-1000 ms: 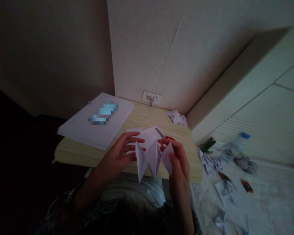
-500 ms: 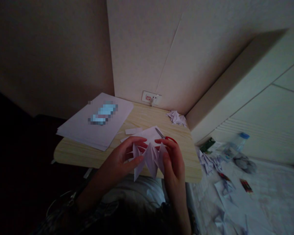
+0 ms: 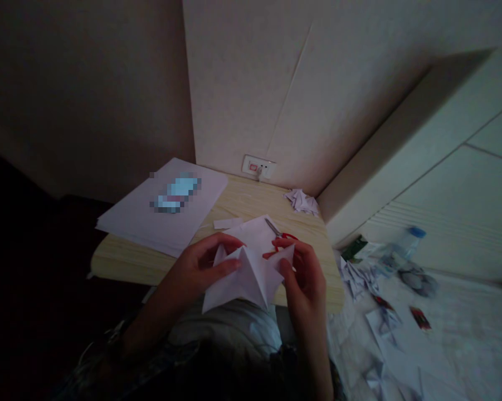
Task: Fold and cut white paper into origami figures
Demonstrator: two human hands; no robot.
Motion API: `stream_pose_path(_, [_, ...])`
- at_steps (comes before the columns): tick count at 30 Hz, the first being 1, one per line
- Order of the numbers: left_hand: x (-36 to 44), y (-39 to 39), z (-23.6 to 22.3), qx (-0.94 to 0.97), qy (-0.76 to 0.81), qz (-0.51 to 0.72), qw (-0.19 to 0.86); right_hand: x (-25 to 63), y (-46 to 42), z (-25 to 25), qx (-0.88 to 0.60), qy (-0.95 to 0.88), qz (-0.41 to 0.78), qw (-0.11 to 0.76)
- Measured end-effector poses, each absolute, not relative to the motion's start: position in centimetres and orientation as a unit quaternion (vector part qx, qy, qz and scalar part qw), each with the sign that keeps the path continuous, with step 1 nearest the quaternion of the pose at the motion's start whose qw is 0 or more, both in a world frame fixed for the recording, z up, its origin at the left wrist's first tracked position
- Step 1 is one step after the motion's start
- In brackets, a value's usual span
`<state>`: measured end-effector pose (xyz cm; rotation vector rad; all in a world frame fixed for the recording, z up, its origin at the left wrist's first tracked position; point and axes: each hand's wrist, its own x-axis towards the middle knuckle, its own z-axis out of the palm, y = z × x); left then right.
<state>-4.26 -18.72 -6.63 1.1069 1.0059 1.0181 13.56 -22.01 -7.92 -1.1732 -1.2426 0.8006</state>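
A folded white paper [image 3: 244, 281] with sharp creases and pointed corners is held in the air over the table's front edge. My left hand [image 3: 206, 267] pinches its left part between thumb and fingers. On the other side, my right hand [image 3: 303, 273] grips the right-hand point of the paper. Behind it a flat white sheet [image 3: 254, 225] lies on the table, with scissors [image 3: 274, 228] on its right edge; their red handles are partly covered by my right hand. A small paper strip [image 3: 228, 223] is just behind the sheet's left side.
The wooden table [image 3: 242, 195] stands against the wall. A stack of white paper [image 3: 129, 223] with a blurred-out phone [image 3: 178, 192] on top is at left. Folded paper pieces [image 3: 301, 201] sit in the back right corner. On the bed [image 3: 463, 323] are more folded papers and a bottle [image 3: 405, 245].
The paper has been spread from a narrow, zigzag-pleated shape into a wider, flatter one. My hands have moved slightly apart, left hand leftward and right hand rightward.
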Motion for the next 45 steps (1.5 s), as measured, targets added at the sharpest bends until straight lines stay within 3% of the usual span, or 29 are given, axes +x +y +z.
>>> stream_pose_path(10, [-5.2,-19.3,-6.0,0.52,0.398,0.409,0.636,15.0,-22.3,-7.4,-0.49,-0.459,0.404,0.622])
stream_pose_path(19, [-4.9,-19.2,-6.2,0.632,0.396,0.37,0.554,14.7,-21.5,-7.8,-0.511,-0.401,0.544,0.532])
stream_pose_path(23, [-4.5,-18.9,-6.7,0.611,0.44,0.387,0.533,14.1,-21.2,-7.9,-0.507,-0.408,0.52,0.553])
stream_pose_path(28, [-4.5,-18.8,-7.0,0.64,0.44,0.4,0.487,14.4,-21.3,-8.3,-0.52,-0.523,0.463,0.491])
stream_pose_path(32, [-4.7,-18.7,-7.3,0.702,0.425,0.423,0.384,15.0,-21.5,-8.7,-0.527,-0.624,0.33,0.473])
stream_pose_path(35, [-4.8,-18.8,-7.4,0.726,0.429,0.436,0.315,15.1,-21.6,-8.5,-0.511,-0.65,0.315,0.466])
stream_pose_path(45, [-4.2,-19.2,-6.7,0.746,0.408,0.419,0.318,14.5,-22.5,-7.3,-0.481,-0.666,0.257,0.509])
